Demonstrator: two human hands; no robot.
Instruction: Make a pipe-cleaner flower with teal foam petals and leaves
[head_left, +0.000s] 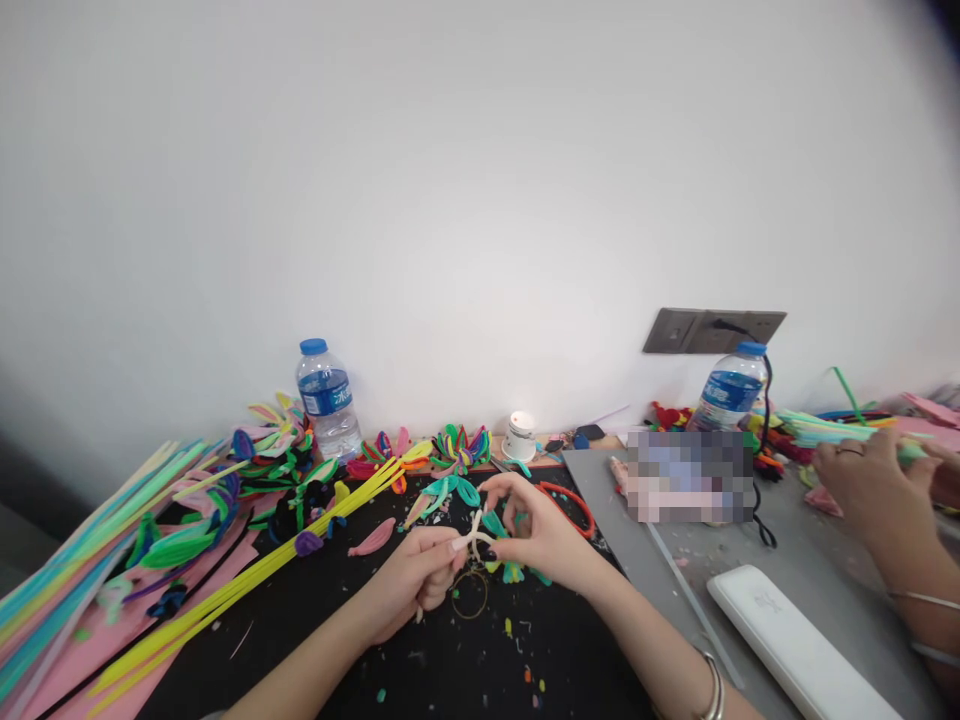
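A cream pipe cleaner (475,530) with splayed strands stands between my two hands above the black mat. My left hand (427,580) is closed, pinching its lower left part between thumb and forefinger. From the other side my right hand (544,535) curls round it, the thumb at the right-hand strand and the index finger arched above. A thin gold-coloured ring (469,596) shows just below the hands. Teal pipe-cleaner petals (457,490) lie behind them, and a pink petal (372,538) rests left of my left hand.
Bundled pipe cleaners (112,540) and yellow stems (285,550) fill the left. Two water bottles (327,400) and a paper cup (519,437) stand near the wall. At right lie a white case (795,640) and another person's hand (862,490) among pipe cleaners.
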